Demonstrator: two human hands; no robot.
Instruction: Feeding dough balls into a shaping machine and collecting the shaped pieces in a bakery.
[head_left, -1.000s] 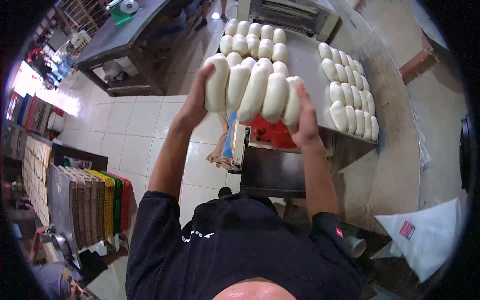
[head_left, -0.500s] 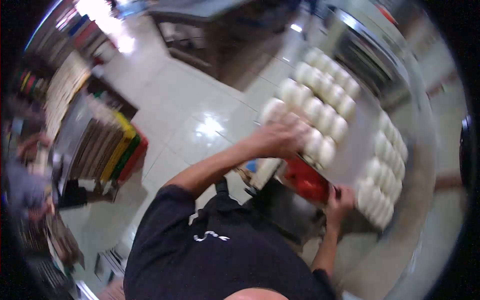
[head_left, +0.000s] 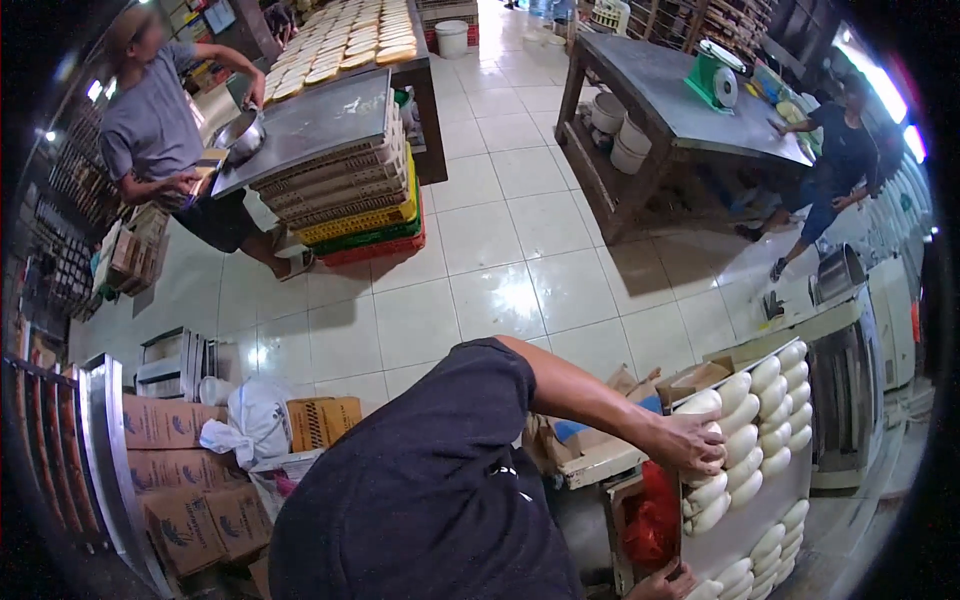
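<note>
A pale metal tray (head_left: 742, 515) at the lower right holds rows of smooth white dough rolls (head_left: 745, 440), with a bare strip across its middle. My left hand (head_left: 690, 445) reaches over the tray's left side, its fingers curled round a dough roll in the outermost row. That roll is partly covered by the fingers. At the tray's near left edge, my right hand (head_left: 662, 582) is closed on the rim, partly cut off by the picture's lower edge. A red plastic bag (head_left: 650, 515) sits just left of the tray, between my hands.
Cardboard boxes (head_left: 180, 510) and a white sack (head_left: 262, 420) stand at the lower left. Stacked crates (head_left: 345, 200) support a worktop at the upper left, beside a person (head_left: 160, 130) with a pot (head_left: 240, 135). Another person (head_left: 845, 150) is by a table (head_left: 650, 90) with a green scale (head_left: 715, 80).
The view has swung round, so the tray sits lower in it and more of the room shows. My left hand stays at the dough rolls and my right hand at the tray's edge.
</note>
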